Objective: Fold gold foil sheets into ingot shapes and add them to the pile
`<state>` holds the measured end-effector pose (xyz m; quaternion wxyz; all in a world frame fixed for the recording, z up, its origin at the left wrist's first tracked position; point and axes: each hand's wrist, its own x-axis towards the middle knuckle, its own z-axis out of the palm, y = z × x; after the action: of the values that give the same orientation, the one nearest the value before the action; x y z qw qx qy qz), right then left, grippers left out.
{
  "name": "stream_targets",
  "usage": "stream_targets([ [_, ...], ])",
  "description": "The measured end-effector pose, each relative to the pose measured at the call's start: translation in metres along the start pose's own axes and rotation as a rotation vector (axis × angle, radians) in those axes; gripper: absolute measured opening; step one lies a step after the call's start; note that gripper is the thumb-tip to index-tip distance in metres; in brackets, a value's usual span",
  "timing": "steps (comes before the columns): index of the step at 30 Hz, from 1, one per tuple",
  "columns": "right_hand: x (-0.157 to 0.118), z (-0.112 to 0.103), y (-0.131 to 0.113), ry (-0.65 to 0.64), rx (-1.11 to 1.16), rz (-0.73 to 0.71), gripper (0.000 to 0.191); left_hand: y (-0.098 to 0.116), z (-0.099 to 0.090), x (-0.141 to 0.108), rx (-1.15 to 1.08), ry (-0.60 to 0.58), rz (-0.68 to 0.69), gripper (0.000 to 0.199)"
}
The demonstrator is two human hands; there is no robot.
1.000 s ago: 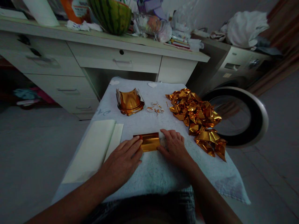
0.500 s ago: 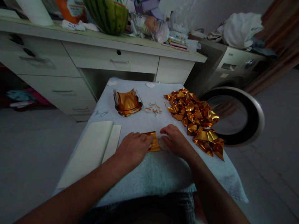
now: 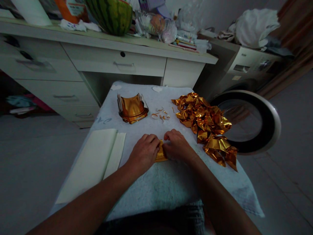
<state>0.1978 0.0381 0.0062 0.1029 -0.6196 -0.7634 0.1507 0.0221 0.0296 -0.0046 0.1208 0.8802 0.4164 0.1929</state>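
L hand [image 3: 144,152] & R hand [image 3: 178,146], fingers curled, held gold foil [image 3: 160,153] btwn them on cloth-covered bench [image 3: 156,192].

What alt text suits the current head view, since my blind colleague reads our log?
Two bare hands, left and right, hold a gold sheet on a cloth-covered table, between pale paper and crumpled gold foil pieces.
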Motion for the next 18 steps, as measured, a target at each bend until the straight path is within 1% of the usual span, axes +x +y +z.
stream_targets([
  [4, 0.0002, 0.0027, -0.0005, -0.002, 0.027, 0.009, 0.012, -0.0011, 0.0015, -0.0012, -0.039, 0.042, -0.046, 0.007],
  [5, 0.0002, 0.0033, -0.0004, -0.007, 0.034, 0.008, 0.011, -0.0013, 0.0019, -0.0019, -0.046, 0.053, -0.062, 0.009],
  [9, -0.0004, 0.0052, 0.0, 0.01, 0.05, 0.006, 0.014, -0.0021, 0.0044, -0.0031, -0.075, 0.09, -0.102, 0.029],
  [11, -0.0012, 0.0059, 0.0, 0.023, 0.056, 0.004, 0.015, -0.0029, 0.0058, -0.0029, -0.079, 0.093, -0.106, 0.032],
  [15, -0.0032, 0.007, -0.0008, 0.029, 0.074, -0.024, 0.015, -0.0047, 0.007, -0.0029, -0.088, 0.087, -0.103, 0.026],
  [18, -0.0041, 0.0082, -0.0016, 0.053, 0.084, -0.022, 0.023, -0.0051, 0.0063, -0.0033, -0.103, 0.097, -0.104, 0.021],
])
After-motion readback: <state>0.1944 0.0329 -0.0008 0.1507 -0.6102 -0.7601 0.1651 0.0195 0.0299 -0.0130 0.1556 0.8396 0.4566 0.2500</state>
